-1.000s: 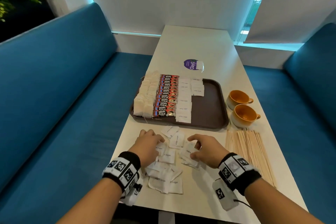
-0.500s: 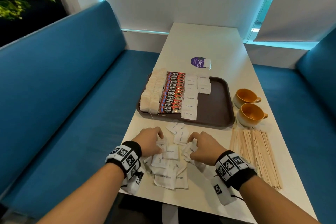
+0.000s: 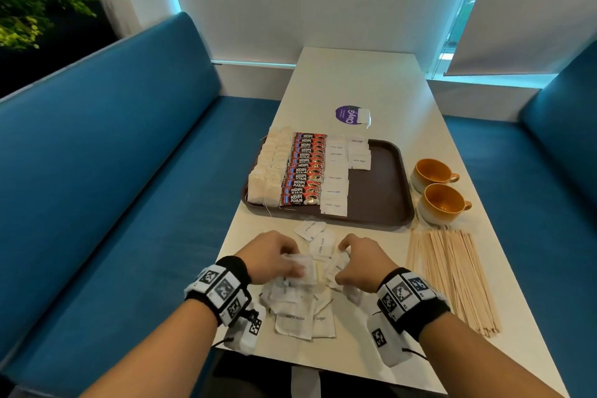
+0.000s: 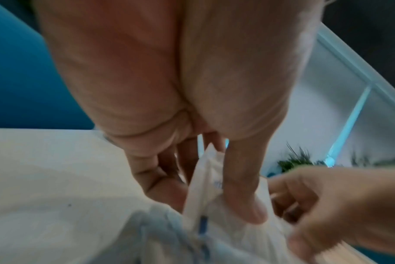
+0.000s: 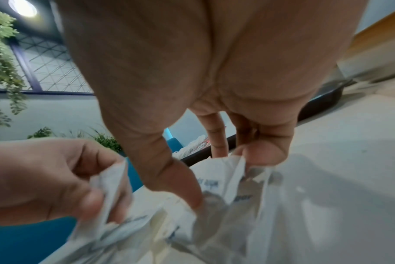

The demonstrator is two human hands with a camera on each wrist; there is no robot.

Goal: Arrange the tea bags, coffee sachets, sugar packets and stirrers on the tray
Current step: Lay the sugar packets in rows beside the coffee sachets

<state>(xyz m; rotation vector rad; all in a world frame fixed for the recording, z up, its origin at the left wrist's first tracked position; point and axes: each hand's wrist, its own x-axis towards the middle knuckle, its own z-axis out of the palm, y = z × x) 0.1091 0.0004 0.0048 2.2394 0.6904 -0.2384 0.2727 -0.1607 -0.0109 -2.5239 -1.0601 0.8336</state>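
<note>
So both hands are down in the loose pile of sugar packets (image 3: 302, 307) at the near edge of the table (image 3: 371, 87). The left hand (image 3: 274, 255) has a small bunch of packets pinched between thumb and fingers, and its wrist view shows the thumb clamped on the paper. The right hand (image 3: 363, 263) is curled onto packets too, thumb against fingertips with white paper between them. How many each one holds, I can't tell.

The thing that matters for the next move: the tray (image 3: 384, 218) sits straight ahead of the hands, just past the pile, long side running left to right. The free space is on its right half, so I'd guess the right hand has the shorter reach there, though the left isn't far off.

On the tray, columns run away from the person: tea bags (image 3: 268, 171) far left, coffee sachets (image 3: 305, 168) next, then a full column of sugar packets and a short second column started at the far end.

The stirrers (image 3: 452, 278) aren't on the tray yet. They lie in a bundle to the right of the hands, long axis pointing away. Two orange cups (image 3: 439, 191) sit beyond them, right of the tray.
</note>
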